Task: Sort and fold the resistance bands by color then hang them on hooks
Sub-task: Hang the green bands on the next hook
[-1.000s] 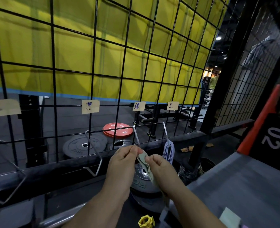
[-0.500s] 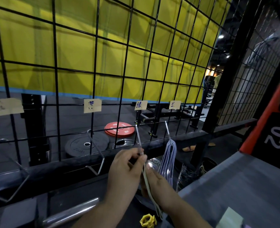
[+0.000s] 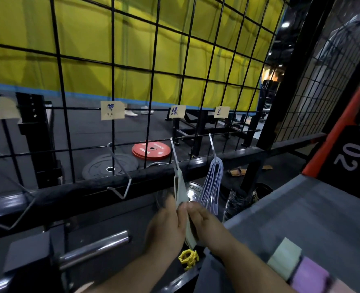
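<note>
Hanging blue bands beside green band, wire grid behind

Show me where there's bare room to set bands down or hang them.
Free: the grey platform, bare between the 02 box and the folded bands at its near edge; the two left hooks hold nothing. Crowded: the third hook, where left hand and right hand grip the green band, with blue bands hanging close beside on the fourth.

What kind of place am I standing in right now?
Most likely a gym's weight area: red weight plates and a grey plate lie on the dark floor beyond the wire grid, and resistance bands hang from a hook on it.
</note>
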Demonstrator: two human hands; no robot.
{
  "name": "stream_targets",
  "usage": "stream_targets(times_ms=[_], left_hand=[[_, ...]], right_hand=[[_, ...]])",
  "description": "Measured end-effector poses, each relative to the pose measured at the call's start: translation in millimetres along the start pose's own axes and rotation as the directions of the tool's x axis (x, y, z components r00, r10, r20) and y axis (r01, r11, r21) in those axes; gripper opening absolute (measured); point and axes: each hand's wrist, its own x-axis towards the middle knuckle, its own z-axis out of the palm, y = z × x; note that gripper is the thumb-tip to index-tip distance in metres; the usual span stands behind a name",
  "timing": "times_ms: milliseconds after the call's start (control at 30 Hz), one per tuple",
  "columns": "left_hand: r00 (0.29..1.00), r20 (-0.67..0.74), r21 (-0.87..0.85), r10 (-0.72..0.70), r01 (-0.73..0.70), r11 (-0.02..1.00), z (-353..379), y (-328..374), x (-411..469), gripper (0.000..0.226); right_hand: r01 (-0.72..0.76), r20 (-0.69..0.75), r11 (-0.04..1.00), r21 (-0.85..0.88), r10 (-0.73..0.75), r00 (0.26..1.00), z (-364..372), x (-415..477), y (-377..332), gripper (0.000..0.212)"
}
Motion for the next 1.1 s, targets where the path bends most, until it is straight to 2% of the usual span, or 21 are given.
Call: stream_targets(times_ms=[100,233,400,600,800,1100], left_hand=[[1.000,0.005,0.050,-0.005,0.005,0.999,2,-2,-3,0.019],[1.000,0.001,0.094,-0.003,0.003,0.996,7,-6,-5,0.018],[1.000,-0.014,0.116,-0.014,0.015,0.993,7,-6,-5,0.017],[0.998,0.052,0.143,-0.032,0.024,0.989,10,-17,-12,0.020],[0.992,0.124,0.105,-0.027,0.014,0.994,22,-32,-25,0.033],[0.990,0.107,0.130,-0.089,0.075,0.989,29,-34,-21,0.030]], right_hand=[[0.022,-0.014,0.995,-0.099,-0.024,1.000,1,-4,7,0.025],[0.049,-0.020,0.997,-0.052,-0.050,0.999,7,-10,10,0.032],[0.091,-0.024,0.994,-0.065,-0.093,0.995,11,-7,9,0.025],[0.076,0.027,0.994,-0.076,-0.074,0.997,12,-16,21,0.040],[0.045,0.033,0.996,-0.083,-0.042,0.999,12,-17,32,0.038],[-0.003,0.028,0.997,-0.082,0.006,1.000,12,-10,35,0.034]])
